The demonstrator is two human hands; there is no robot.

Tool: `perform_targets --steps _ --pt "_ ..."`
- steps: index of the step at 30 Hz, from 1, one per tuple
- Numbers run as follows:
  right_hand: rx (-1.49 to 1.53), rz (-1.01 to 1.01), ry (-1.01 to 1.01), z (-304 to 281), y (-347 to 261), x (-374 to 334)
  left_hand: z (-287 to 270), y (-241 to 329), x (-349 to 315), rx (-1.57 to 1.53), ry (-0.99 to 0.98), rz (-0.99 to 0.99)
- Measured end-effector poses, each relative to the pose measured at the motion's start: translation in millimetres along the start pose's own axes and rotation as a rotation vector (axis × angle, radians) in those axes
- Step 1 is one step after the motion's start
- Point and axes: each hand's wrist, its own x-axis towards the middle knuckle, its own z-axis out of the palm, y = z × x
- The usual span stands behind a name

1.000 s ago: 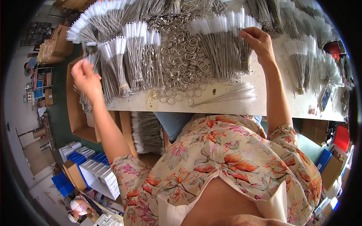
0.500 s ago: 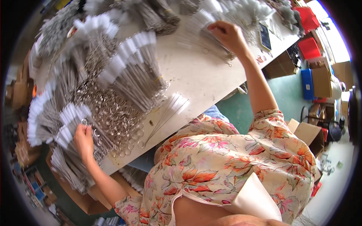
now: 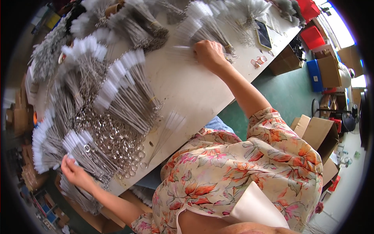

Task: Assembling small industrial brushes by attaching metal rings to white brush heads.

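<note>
Thin wire brushes with white bristle heads and ringed ends lie in bundles over the white table. My right hand [image 3: 210,55] is closed at the near side of an upright-fanned brush bundle [image 3: 202,21]. Blurred white bristle heads [image 3: 182,47] stick out left of its fingers. My left hand [image 3: 78,175] is at the table's left end, beside a small brush bundle [image 3: 87,150]. Its fingertips are pinched near a small white bit; what they hold I cannot make out. A few loose brushes [image 3: 168,130] lie near the front edge.
Many shiny metal rings [image 3: 113,134] are heaped between the bundles. A larger brush bundle [image 3: 126,87] lies behind them. At the far right are a phone [image 3: 263,35] and a small pinkish clear object [image 3: 258,61]. Cardboard boxes [image 3: 317,134] and a blue bin [image 3: 314,74] stand beyond the table.
My right hand has come nearer and left, from above the brush bundle to its near side. My left hand has moved down and left, off the small bundle. The view has shifted slightly.
</note>
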Motion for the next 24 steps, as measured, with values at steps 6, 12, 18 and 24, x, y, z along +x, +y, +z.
perform_targets --steps 6,12,18,24 --pt "0.433 0.032 0.724 -69 54 34 -17 35 4 -0.297 0.005 -0.179" --pt "0.741 0.328 0.416 -65 200 106 -7 34 -13 -0.416 -0.169 -0.425" --pt "-0.056 0.492 0.032 -41 201 115 0 29 -28 -0.527 -0.230 -0.529" --pt "-0.162 0.436 -0.112 -33 213 124 0 37 -32 -0.572 -0.259 -0.531"
